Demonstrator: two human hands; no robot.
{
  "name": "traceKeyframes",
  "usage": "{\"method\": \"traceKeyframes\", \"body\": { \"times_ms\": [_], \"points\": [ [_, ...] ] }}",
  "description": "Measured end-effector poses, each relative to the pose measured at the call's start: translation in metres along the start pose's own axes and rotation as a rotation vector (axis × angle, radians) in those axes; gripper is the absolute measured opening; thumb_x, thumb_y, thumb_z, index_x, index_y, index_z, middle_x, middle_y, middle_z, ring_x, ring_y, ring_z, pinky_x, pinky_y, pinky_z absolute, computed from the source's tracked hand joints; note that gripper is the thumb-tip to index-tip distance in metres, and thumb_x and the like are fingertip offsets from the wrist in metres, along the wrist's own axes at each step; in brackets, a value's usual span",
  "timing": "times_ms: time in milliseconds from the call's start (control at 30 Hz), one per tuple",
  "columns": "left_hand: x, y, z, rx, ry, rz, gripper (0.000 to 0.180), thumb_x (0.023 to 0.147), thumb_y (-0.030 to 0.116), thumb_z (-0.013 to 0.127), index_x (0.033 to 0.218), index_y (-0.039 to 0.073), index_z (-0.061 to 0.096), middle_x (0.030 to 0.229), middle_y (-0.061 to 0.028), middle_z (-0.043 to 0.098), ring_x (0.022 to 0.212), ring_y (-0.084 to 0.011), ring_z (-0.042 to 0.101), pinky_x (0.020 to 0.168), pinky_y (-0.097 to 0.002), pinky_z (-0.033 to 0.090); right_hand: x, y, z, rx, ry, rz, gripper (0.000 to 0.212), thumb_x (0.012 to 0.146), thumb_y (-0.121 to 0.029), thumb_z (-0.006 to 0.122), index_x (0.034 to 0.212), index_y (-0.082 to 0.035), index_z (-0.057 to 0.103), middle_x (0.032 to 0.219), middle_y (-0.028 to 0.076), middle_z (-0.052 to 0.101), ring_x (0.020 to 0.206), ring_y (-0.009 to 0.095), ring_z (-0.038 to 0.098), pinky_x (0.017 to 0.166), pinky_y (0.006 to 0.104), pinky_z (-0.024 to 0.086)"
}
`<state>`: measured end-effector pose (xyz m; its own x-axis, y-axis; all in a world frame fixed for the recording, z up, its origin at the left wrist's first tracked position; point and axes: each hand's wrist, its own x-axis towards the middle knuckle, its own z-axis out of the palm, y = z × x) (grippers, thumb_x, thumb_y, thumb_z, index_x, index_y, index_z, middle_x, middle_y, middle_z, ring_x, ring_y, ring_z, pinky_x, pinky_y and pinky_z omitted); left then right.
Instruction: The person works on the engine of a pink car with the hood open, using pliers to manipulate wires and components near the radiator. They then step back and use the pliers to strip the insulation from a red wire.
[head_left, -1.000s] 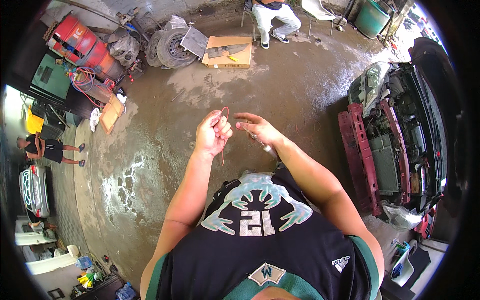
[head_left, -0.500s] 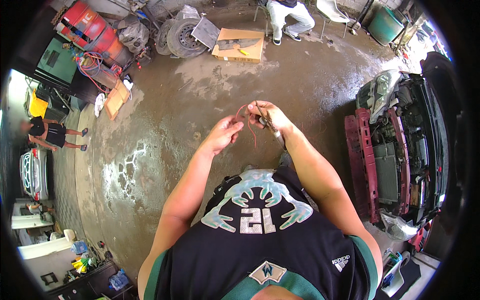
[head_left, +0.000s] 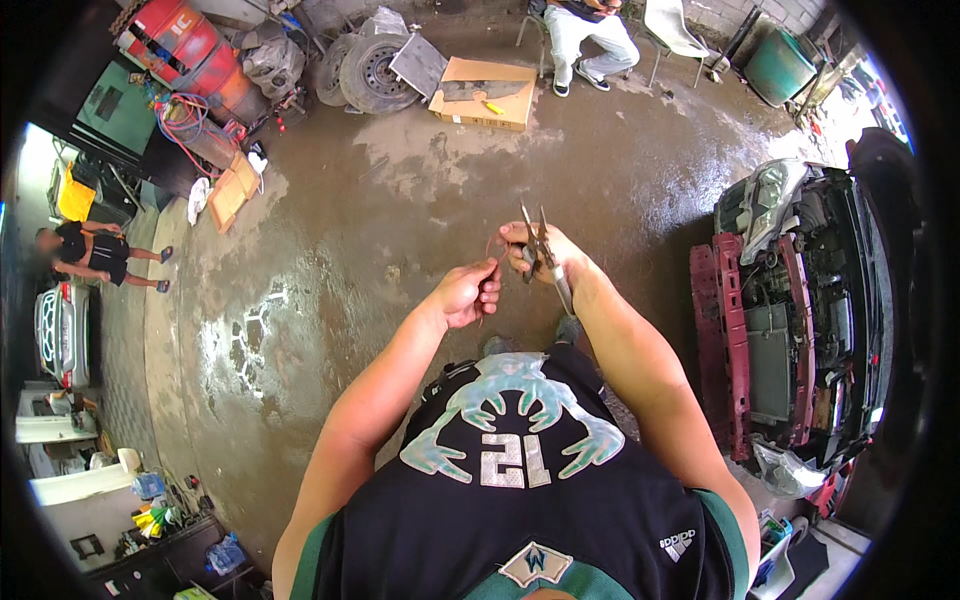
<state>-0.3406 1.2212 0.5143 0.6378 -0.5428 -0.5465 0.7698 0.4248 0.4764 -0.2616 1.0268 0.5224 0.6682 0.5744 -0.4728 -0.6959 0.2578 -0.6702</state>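
Observation:
A thin red wire [head_left: 493, 247] runs between my two hands, above the wet floor in front of my body. My left hand [head_left: 467, 296] is closed, with thumb and forefinger pinching the wire; a short bit of it shows below the fist. Slightly farther out and to the right, my right hand [head_left: 540, 249] has its fingertips at the other part of the wire. A pair of worn metal pliers [head_left: 546, 256] is tucked in this same hand, its two prongs spread and pointing away from me. One handle lies along my wrist. The palm side is hidden.
At right stands a car front [head_left: 775, 330] stripped to its radiator and dark-red crossbeam. Wheels [head_left: 378, 75], a cardboard box [head_left: 486, 92] and a red drum [head_left: 190, 50] line the far side. One person [head_left: 590, 45] sits at the back; another [head_left: 95, 255] stands at left.
My left hand has come in closer to the right and closed more around the wire. The right hand has turned and dropped slightly, so the pliers' prongs show more.

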Motion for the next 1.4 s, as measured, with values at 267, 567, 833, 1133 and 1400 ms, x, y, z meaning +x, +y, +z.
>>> {"method": "traceKeyframes", "body": {
  "times_ms": [267,567,833,1133,1400],
  "points": [
    [-0.004,-0.005,-0.016,-0.111,0.000,0.041,0.028,0.105,0.034,0.048,0.085,0.014,0.048,0.070,0.0063,0.036,0.062,-0.0078,0.036,0.057,-0.0247,0.033,0.010,0.001,0.014,0.163,0.041,0.142,0.018,0.093,-0.018,0.064,0.096,-0.001,0.059,0.060,-0.001,0.046,0.051,0.013,0.044,0.050,0.0289,0.033],
    [-0.020,-0.008,-0.060,-0.416,-0.101,-0.013,0.029,0.100,0.040,0.053,0.079,0.020,0.054,0.064,0.0083,0.045,0.053,-0.0053,0.041,0.043,-0.0211,0.030,0.044,0.016,0.037,0.386,-0.134,0.265,0.015,0.097,-0.020,0.059,0.095,-0.006,0.055,0.060,-0.001,0.042,0.050,0.013,0.041,0.048,0.0275,0.035],
    [-0.057,-0.067,-0.073,1.226,0.471,0.567,0.036,0.100,0.032,0.049,0.081,0.005,0.063,0.072,-0.0137,0.061,0.071,-0.0281,0.058,0.069,-0.0430,0.045,0.015,0.050,0.029,-0.280,-0.303,0.427,0.031,0.092,-0.031,0.062,0.077,-0.005,0.059,0.063,0.007,0.053,0.051,0.018,0.046,0.053,0.0328,0.035],
    [-0.089,-0.118,-0.071,0.784,0.809,0.686,0.045,0.101,0.041,0.044,0.091,0.003,0.067,0.081,-0.0168,0.065,0.077,-0.0299,0.060,0.072,-0.0407,0.046,0.045,0.097,0.060,0.063,-0.300,0.619,0.023,0.093,-0.027,0.062,0.081,-0.007,0.058,0.067,0.009,0.055,0.050,0.019,0.046,0.060,0.0338,0.038],
    [-0.205,-0.057,-0.110,1.216,0.888,0.385,0.043,0.098,0.042,0.050,0.113,0.006,0.067,0.112,-0.0194,0.067,0.105,-0.0352,0.063,0.091,-0.0461,0.049,0.050,0.080,0.138,-0.494,-0.345,0.269,0.022,0.089,-0.026,0.068,0.083,-0.009,0.056,0.067,0.007,0.058,0.050,0.019,0.053,0.046,0.0319,0.042]
  ]
}}
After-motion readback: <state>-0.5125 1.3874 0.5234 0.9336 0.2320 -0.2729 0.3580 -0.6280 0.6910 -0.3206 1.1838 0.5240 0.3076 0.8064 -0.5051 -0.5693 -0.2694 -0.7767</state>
